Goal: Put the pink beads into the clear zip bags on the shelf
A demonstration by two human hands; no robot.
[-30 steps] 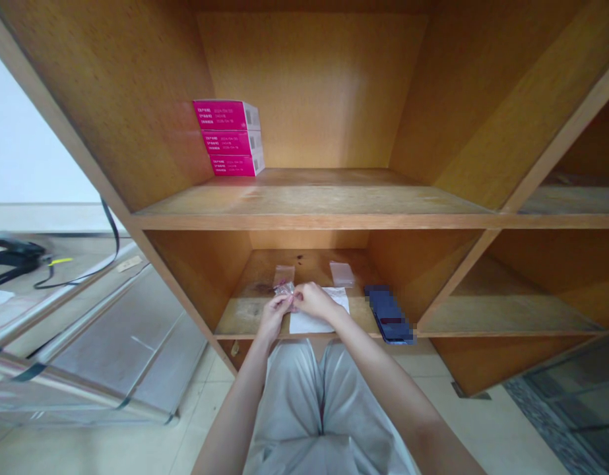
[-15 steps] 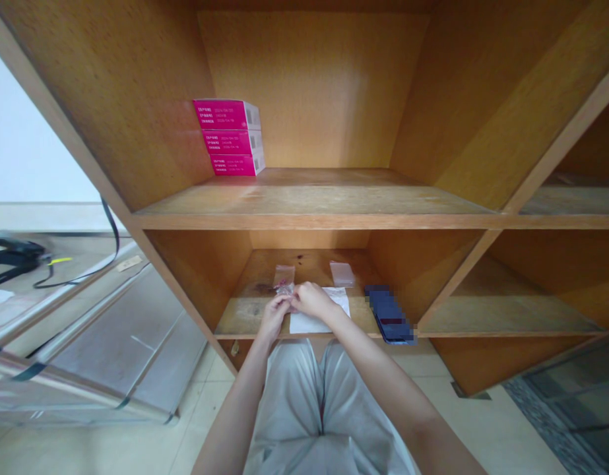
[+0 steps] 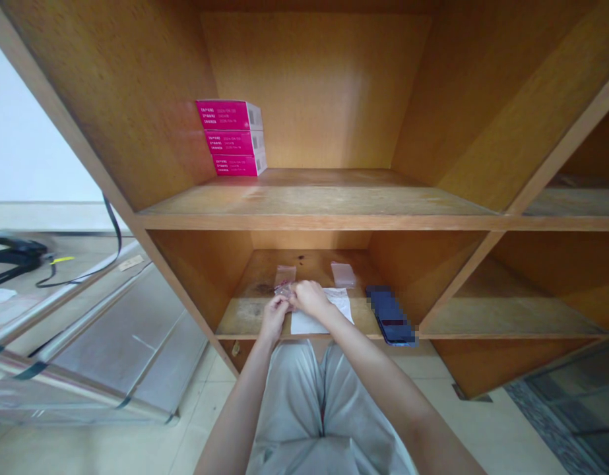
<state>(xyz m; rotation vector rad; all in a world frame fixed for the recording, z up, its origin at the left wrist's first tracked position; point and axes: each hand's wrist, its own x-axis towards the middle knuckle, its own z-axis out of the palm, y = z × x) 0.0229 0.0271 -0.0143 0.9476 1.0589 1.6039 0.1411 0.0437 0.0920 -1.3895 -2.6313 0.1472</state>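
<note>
My left hand (image 3: 274,316) and my right hand (image 3: 309,299) meet over the lower shelf, fingers closed in a pinch. Between them is a small clear plastic bag (image 3: 284,289) with reddish bits showing; its contents are too small to name. Both hands appear to grip its near edge, though the fingertips partly hide it. Just behind lies a clear plastic packet (image 3: 286,271), and a second flat one (image 3: 343,274) rests further right. A white sheet of paper (image 3: 317,323) lies partly under my right hand and wrist.
A dark blue, partly pixelated flat object (image 3: 390,316) lies at the shelf's right front edge. Three stacked pink boxes (image 3: 232,142) stand on the upper shelf (image 3: 324,198). Wooden dividers enclose the compartment. A metal-framed clear panel (image 3: 121,330) is at the left.
The hands stay together at the small bag, with only a slight finger shift. The whole view has moved very slightly; the surrounding things have stayed put.
</note>
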